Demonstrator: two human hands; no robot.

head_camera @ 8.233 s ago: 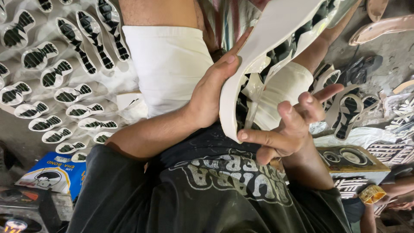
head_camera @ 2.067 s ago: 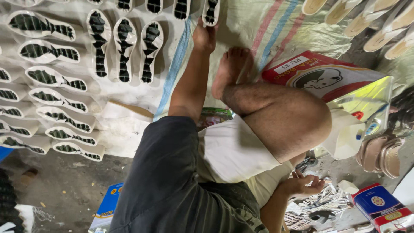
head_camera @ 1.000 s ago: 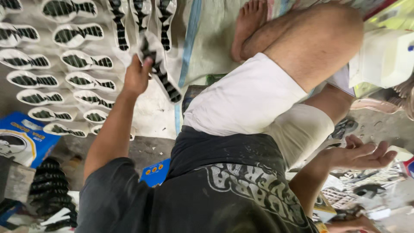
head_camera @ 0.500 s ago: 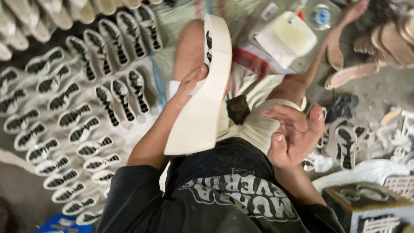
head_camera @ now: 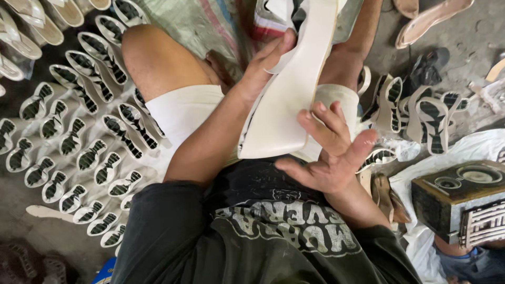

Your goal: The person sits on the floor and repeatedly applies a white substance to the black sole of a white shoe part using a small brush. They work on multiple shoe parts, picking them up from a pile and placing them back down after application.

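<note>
I sit on the ground with a cream shoe sole point(head_camera: 286, 100) held over my lap, its smooth side facing me and a black tread pattern showing along its left edge. My left hand point(head_camera: 263, 66) grips the sole's upper left edge, thumb on the smooth face. My right hand point(head_camera: 329, 155) is spread open beneath the sole's lower end, and its fingertips rest against the rim. My bare knee point(head_camera: 152, 55) and white shorts point(head_camera: 184, 110) lie under the sole.
Rows of white soles with black tread point(head_camera: 79, 137) cover the floor on my left. More treaded soles point(head_camera: 421, 110) stand on the right beside a dark wooden box point(head_camera: 457, 197). Tan insoles point(head_camera: 431, 18) lie at the top right, and a striped sack cloth point(head_camera: 205, 23) is under my legs.
My left hand reached out to the rows, took a sole and brought it over my lap. My right hand has now come up so its fingers touch the sole's lower rim.
</note>
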